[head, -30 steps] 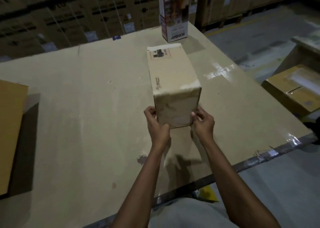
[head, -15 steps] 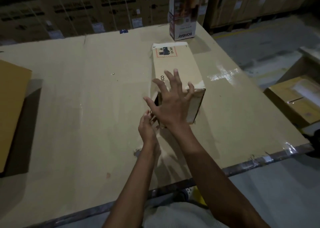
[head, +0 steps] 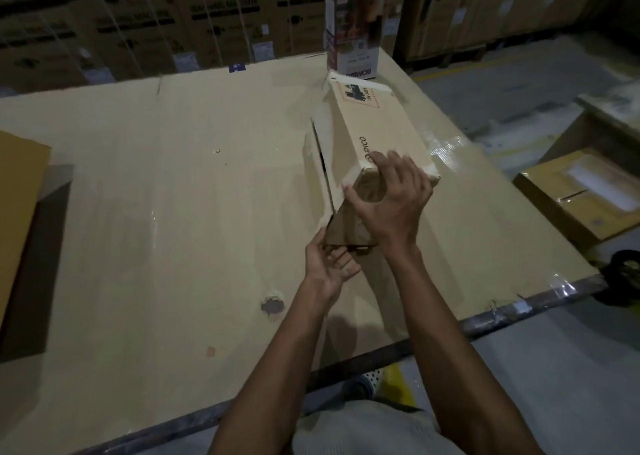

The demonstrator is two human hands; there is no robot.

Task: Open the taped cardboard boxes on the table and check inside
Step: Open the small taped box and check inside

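A long brown cardboard box (head: 377, 132) lies on the cardboard-covered table (head: 156, 212), its near end towards me. Its left side flap (head: 320, 174) stands ajar with a dark gap behind it. My right hand (head: 389, 200) is spread over the box's near end, fingers curled on the top edge. My left hand (head: 329, 267) sits just below, palm up, with its fingers under the lower flap at the near end. The inside of the box is hidden.
A white and maroon printed carton (head: 353, 22) stands upright behind the box. A flat brown box (head: 17, 212) lies at the table's left edge. To the right, off the table, sits another taped box (head: 585, 195). Stacked cartons (head: 138, 29) line the back.
Both hands held the box's near end a second ago. Since then the box has been turned, its side flap has come ajar, and my right hand moved over the end.
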